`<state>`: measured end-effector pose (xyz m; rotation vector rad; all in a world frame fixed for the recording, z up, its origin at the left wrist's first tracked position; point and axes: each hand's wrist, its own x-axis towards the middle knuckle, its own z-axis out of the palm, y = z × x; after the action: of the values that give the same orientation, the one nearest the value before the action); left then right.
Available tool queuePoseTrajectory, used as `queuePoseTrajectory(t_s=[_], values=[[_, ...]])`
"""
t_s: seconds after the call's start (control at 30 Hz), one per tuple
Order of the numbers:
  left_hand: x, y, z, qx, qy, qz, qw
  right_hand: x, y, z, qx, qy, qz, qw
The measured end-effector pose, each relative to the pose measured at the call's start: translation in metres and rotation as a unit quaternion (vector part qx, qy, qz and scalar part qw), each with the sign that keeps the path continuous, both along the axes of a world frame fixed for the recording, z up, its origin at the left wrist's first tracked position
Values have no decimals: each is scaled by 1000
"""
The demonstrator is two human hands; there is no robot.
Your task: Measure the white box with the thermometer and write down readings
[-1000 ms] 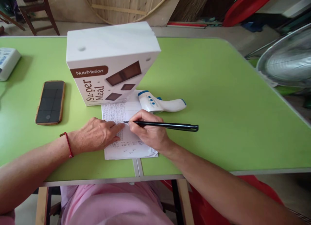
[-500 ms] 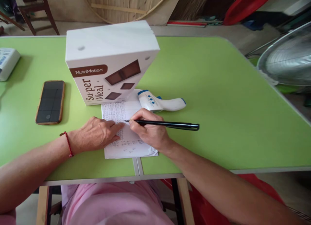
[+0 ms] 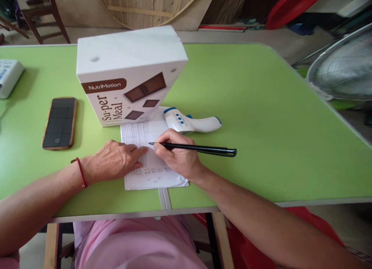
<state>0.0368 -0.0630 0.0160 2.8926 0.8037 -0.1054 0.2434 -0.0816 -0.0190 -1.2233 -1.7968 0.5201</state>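
Observation:
My right hand [image 3: 180,155] is closed round a black pen [image 3: 203,148], its tip at the paper. Under both hands lies a white sheet of paper [image 3: 155,180] covered with rows of small handwriting, its lower right corner crumpled. My left hand [image 3: 116,160] rests on the sheet's left side, fingers stretched out and index fingertip near the pen tip. Just beyond my right hand, a white and blue infrared thermometer [image 3: 190,122] lies partly on the paper. A white NutriMotion box [image 3: 130,83] stands upright at the paper's far edge and hides part of it.
A phone in a brown case [image 3: 59,123] lies on the green table [image 3: 261,125], left of the box. Another white box [image 3: 10,77] sits at the far left edge. A fan with a round guard [image 3: 343,64] stands beyond the right edge, and a wooden chair [image 3: 43,17] behind the table.
Almost nothing differs; the whole view has shifted very slightly. Both hands and the pen keep their places on the paper.

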Motion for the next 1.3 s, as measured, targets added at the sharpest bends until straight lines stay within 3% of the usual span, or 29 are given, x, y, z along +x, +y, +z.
queuePoseTrajectory(t_s=[1.3], values=[[1,-1,1,1,12,0,1000,1,1,1,26,13,-13,999]])
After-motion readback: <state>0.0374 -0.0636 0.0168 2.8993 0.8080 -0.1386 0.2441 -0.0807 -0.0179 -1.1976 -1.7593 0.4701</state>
